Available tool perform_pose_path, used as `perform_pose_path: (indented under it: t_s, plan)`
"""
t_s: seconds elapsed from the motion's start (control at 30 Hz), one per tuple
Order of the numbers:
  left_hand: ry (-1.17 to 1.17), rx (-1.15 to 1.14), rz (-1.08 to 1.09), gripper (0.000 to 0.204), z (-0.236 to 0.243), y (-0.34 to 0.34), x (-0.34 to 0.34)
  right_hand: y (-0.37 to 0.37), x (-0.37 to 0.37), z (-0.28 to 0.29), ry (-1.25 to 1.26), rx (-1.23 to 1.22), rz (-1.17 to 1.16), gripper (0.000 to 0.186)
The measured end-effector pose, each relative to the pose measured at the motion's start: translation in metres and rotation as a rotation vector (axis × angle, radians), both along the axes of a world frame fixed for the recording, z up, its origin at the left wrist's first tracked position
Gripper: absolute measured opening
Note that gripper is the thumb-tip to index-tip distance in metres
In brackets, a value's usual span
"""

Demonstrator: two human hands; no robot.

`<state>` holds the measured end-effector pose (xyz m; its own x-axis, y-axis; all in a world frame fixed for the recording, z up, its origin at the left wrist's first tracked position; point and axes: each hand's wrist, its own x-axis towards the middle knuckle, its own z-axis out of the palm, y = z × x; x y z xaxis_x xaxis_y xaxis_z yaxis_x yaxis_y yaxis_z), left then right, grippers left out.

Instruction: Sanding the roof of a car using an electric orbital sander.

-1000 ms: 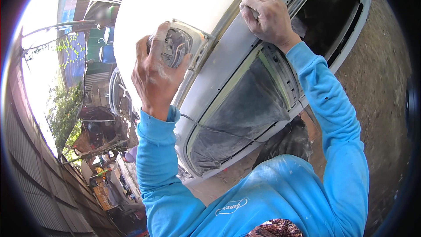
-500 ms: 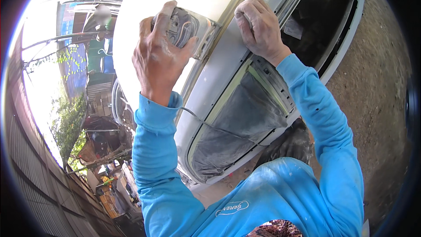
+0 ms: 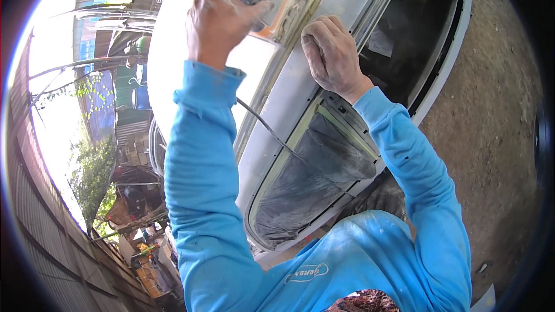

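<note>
My left hand is wrapped round a power sander, a dark-topped tool with an orange part near its base, resting on a car's white roof. The thumb lies along the sander's near side. A dark cord runs from beneath my left wrist down across the car's side. My right hand is curled closed against the grey strip along the roof's edge. Its fingers hide whatever may be inside. Pale dust coats both hands.
A dusty dark plastic sheet covers one side window, edged with yellowish tape. Beyond my right hand is the large dark glass of the car. Brown dirt ground lies at right. Corrugated sheeting and clutter stand at left.
My left hand has pushed the sander farther up across the roof. My right hand has shifted slightly left and down, still curled at the roof's edge. The cord now hangs straighter.
</note>
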<state>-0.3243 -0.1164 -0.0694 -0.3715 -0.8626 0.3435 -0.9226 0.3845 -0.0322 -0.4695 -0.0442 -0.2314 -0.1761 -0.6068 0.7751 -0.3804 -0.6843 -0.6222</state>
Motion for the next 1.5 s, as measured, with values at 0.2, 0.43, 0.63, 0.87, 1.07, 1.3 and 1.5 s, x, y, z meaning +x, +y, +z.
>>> perform_pose_path:
  t_s: [0.2, 0.43, 0.63, 0.87, 1.07, 1.3, 1.5]
  plan:
    - [0.086, 0.090, 0.026, 0.079, 0.006, 0.014, 0.045, 0.001, 0.001, -0.001, 0.005, 0.029, -0.007, 0.005]
    - [0.103, 0.105, 0.249, 0.081, 0.009, 0.130, 0.121, 0.000, 0.004, 0.001, -0.009, 0.011, -0.011, 0.004]
    - [0.182, 0.136, 0.462, 0.080, 0.014, 0.196, 0.166, -0.001, 0.003, 0.000, 0.023, 0.032, -0.019, 0.004]
    - [0.108, 0.068, 0.415, 0.080, 0.007, 0.168, 0.131, -0.002, 0.008, 0.001, 0.162, 0.049, -0.065, 0.007]
    - [0.037, 0.012, 0.244, 0.079, 0.000, 0.088, 0.066, -0.006, 0.010, 0.002, 0.360, -0.006, -0.198, 0.012]
    - [0.049, 0.069, 0.380, 0.084, 0.004, 0.129, 0.088, -0.006, 0.008, -0.002, 0.398, 0.016, -0.185, 0.011]
    - [0.164, 0.039, 0.459, 0.079, 0.000, 0.230, 0.168, -0.011, 0.007, -0.010, 0.417, -0.055, -0.168, 0.012]
